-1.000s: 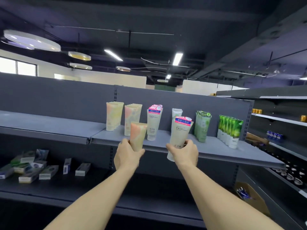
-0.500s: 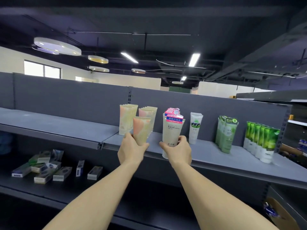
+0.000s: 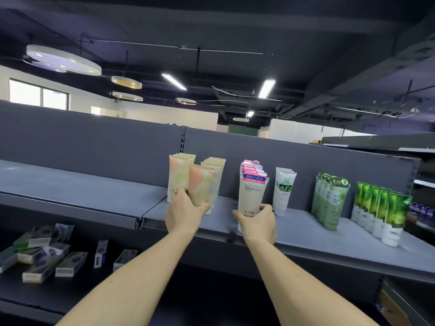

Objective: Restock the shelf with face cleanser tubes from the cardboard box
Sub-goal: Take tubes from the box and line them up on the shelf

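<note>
1. The left hand (image 3: 184, 214) has its fingers wrapped around the lower part of a peach tube (image 3: 200, 184), held upright at the front of the shelf (image 3: 317, 234), just ahead of the two rows of matching tubes.
2. The right hand (image 3: 257, 222) grips the base of a cream tube (image 3: 251, 196) marked "Facial", standing in front of its own row of pink-topped tubes.
3. To finish well, each tube probably wants setting cap-down and square, label forward, touching the tube behind it.
4. Let go one hand at a time, easing the fingers off sideways; these tall tubes look tippy and could knock the row over.
5. The cardboard box (image 3: 393, 311) shows only at the lower right corner.
</note>
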### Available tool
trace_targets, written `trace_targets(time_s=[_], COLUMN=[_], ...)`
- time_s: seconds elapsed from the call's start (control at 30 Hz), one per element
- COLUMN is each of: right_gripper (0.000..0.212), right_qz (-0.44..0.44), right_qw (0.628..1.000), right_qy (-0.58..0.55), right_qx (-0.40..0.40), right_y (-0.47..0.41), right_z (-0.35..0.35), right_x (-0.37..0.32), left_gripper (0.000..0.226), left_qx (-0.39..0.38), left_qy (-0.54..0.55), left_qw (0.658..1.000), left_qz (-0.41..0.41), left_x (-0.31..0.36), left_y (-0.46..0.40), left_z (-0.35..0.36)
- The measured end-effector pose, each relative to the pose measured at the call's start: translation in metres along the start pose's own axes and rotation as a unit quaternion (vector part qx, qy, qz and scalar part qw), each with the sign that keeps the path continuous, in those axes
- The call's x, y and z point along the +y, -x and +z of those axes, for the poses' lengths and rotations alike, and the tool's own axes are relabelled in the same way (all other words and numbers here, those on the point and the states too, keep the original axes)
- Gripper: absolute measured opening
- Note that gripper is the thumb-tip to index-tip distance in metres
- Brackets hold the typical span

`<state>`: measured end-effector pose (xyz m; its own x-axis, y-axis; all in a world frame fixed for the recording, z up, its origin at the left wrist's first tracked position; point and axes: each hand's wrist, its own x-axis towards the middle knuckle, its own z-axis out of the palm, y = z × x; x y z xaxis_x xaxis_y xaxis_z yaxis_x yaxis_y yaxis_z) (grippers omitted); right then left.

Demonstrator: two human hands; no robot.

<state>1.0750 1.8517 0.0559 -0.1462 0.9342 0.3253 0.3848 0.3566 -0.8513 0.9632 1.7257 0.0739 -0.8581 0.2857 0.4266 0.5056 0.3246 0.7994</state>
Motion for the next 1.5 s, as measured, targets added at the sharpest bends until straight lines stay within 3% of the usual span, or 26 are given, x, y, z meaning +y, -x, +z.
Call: trace_targets(time_s=[0.27, 0.37, 0.43, 0.5, 0.57, 0.7, 0.83, 0.97, 1.5], right_gripper=[0.07, 0.085, 0.064, 0.029, 0.01, 0.017, 0.02, 0.005, 0.01], right_qz=[0.005, -0.01, -0.057, -0.107, -0.125, -0.142, -0.111, -0.096, -0.051], right_qw=[1.0, 0.996, 0.988, 0.987, 0.991, 0.989, 0.989, 0.99, 0.996], right_qy=[0.017, 0.029, 0.024, 0.0, -0.01, 0.021, 0.043, 0.043, 0.058], right_qx=[0.005, 0.08, 0.142, 0.121, 0.051, -0.044, -0.09, -0.094, 0.031], right_y=[0.0, 0.015, 0.031, 0.046, 0.058, 0.067, 0.066, 0.067, 0.038], right_z=[0.006, 0.009, 0.011, 0.016, 0.024, 0.045, 0.061, 0.075, 0.092], right_x=[-0.001, -0.002, -0.004, -0.008, -0.014, -0.032, -0.043, -0.055, -0.068], left_gripper=[0.055, 0.054, 0.055, 0.056, 0.056, 0.056, 0.053, 0.053, 0.051], left_qx=[-0.009, -0.011, -0.008, -0.006, -0.002, 0.009, 0.012, 0.015, -0.022], left_qy=[0.009, 0.013, 0.014, 0.015, 0.016, 0.008, -0.005, -0.005, 0.023], left_qw=[1.0, 1.0, 1.0, 1.0, 1.0, 1.0, 1.0, 1.0, 0.999], left_qz=[0.006, 0.004, 0.002, 0.001, 0.001, 0.009, 0.018, 0.013, -0.014], left_x=[-0.003, -0.005, -0.007, -0.01, -0.013, -0.022, -0.037, -0.055, -0.077], left_y=[-0.007, -0.007, -0.008, -0.011, -0.013, -0.019, -0.032, -0.049, -0.109], left_z=[0.001, -0.002, -0.004, -0.006, -0.009, -0.018, -0.031, -0.04, -0.012])
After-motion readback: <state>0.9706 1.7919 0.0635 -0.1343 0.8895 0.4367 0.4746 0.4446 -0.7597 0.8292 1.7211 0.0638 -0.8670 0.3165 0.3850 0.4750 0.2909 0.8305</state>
